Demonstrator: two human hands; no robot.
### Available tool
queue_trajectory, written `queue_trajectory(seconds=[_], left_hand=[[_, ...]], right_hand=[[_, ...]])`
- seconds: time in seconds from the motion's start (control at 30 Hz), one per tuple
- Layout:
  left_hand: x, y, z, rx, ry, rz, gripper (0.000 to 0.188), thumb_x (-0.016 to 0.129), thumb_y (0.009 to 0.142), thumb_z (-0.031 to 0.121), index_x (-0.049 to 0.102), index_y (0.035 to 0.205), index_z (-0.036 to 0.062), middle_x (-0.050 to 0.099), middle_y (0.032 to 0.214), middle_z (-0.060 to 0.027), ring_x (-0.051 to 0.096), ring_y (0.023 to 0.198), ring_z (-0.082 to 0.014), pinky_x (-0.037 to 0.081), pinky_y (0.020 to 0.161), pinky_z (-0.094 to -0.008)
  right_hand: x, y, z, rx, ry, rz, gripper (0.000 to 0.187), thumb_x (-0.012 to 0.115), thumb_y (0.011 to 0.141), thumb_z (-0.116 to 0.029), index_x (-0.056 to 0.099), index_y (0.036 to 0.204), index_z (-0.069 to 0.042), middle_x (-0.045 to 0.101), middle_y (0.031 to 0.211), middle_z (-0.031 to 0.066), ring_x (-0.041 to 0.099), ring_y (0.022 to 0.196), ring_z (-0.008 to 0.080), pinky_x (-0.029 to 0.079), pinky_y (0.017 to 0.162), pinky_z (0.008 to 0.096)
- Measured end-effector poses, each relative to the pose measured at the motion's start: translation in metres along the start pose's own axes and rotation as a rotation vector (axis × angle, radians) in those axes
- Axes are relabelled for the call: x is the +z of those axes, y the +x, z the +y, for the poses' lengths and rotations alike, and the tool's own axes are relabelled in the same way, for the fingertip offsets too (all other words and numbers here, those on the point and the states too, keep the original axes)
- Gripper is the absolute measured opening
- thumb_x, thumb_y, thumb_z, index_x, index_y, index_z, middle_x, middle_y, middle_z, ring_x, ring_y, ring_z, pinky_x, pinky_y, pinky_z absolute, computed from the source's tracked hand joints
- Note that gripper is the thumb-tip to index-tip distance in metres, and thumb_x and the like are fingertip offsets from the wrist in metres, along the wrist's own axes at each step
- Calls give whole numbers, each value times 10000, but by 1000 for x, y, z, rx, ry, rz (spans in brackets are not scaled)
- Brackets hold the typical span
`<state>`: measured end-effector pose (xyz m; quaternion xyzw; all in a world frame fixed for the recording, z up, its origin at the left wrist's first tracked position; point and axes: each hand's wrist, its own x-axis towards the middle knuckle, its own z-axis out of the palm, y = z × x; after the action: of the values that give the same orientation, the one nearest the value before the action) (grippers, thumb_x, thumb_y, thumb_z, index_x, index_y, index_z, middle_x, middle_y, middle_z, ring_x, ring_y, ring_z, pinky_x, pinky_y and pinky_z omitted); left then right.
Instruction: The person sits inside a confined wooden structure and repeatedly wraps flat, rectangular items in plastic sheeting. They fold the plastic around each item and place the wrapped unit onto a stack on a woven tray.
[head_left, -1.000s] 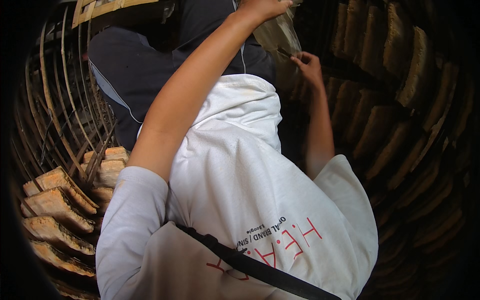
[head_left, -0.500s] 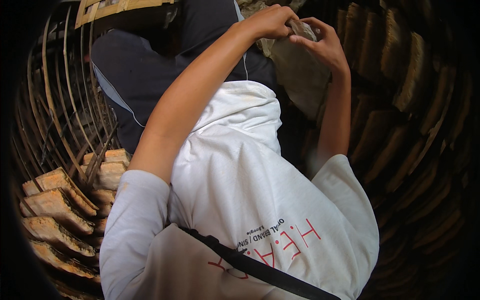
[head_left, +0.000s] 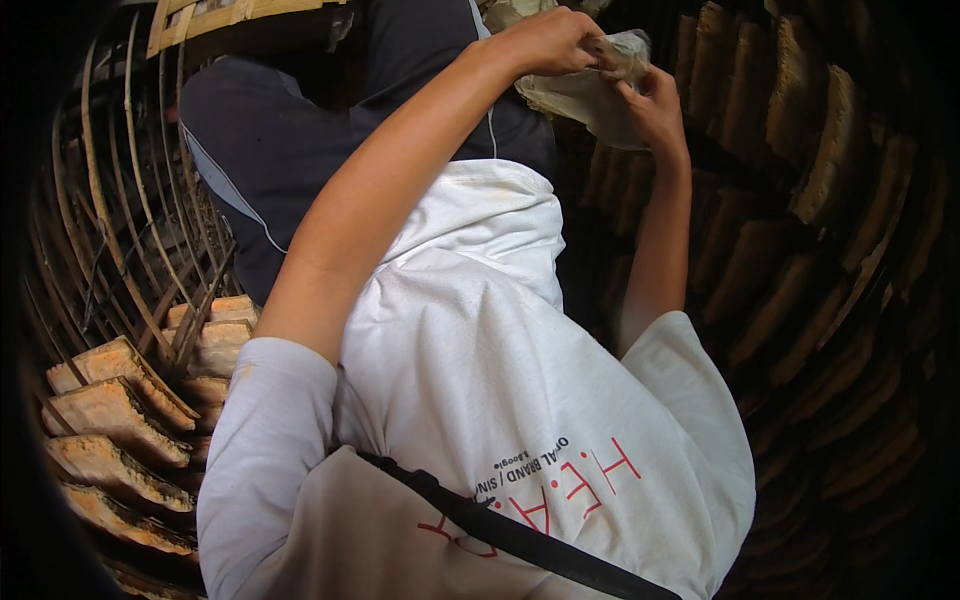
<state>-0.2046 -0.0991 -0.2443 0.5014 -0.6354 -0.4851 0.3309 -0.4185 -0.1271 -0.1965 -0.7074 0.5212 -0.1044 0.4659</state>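
Observation:
Both my hands are at the top of the view, gripping a crumpled translucent plastic bag [head_left: 585,98]. My left hand [head_left: 560,42] is closed on the bag's upper edge, its fingertips partly hidden behind the plastic. My right hand [head_left: 657,108] pinches the same bag a little to the right, with thumb and fingers pressed together. Part of the bag bulges up between the two hands, and the rest hangs slackly below them. Whether anything is inside cannot be made out.
Rows of brownish, curved tile-like slabs [head_left: 830,150] stand in shadow on the right. More orange-edged slabs [head_left: 115,410] are stacked at lower left, under thin rods [head_left: 135,160]. A slatted wooden piece [head_left: 215,20] lies at top left, beyond my dark-trousered legs [head_left: 270,140].
The bag's hanging part has swung up and bunched, uncovering slabs behind it. My right hand has moved slightly down and left, its fingers now closed on the plastic.

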Motion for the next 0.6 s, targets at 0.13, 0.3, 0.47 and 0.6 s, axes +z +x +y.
queue_trajectory(seconds=[0.13,0.3,0.47,0.6], left_hand=[[-13,-4,20,-25,-215,83,252,604,796,27,765,986,69,756,906,-149,717,856,-236,534,793,-355],[-16,-2,21,-28,-270,196,235,618,811,40,765,992,71,760,890,-127,707,840,-203,533,796,-344],[-8,3,9,-42,-303,216,197,636,836,82,765,984,63,756,866,-132,702,828,-198,527,772,-344],[-15,1,15,-119,-212,125,178,655,855,126,760,978,51,750,855,-148,701,811,-202,522,736,-363]], right_hand=[[11,1,-15,18,-213,41,338,821,787,-278,764,998,-20,758,846,125,731,789,172,549,734,329],[29,-13,-8,12,-321,65,292,831,758,-216,767,954,-9,748,836,176,753,788,273,560,736,371],[40,-25,33,182,-372,15,316,832,754,-185,759,1000,-1,749,910,199,751,850,294,559,770,374],[32,-26,10,142,-173,30,339,848,746,-214,765,999,-4,761,902,168,752,822,251,560,759,360]])
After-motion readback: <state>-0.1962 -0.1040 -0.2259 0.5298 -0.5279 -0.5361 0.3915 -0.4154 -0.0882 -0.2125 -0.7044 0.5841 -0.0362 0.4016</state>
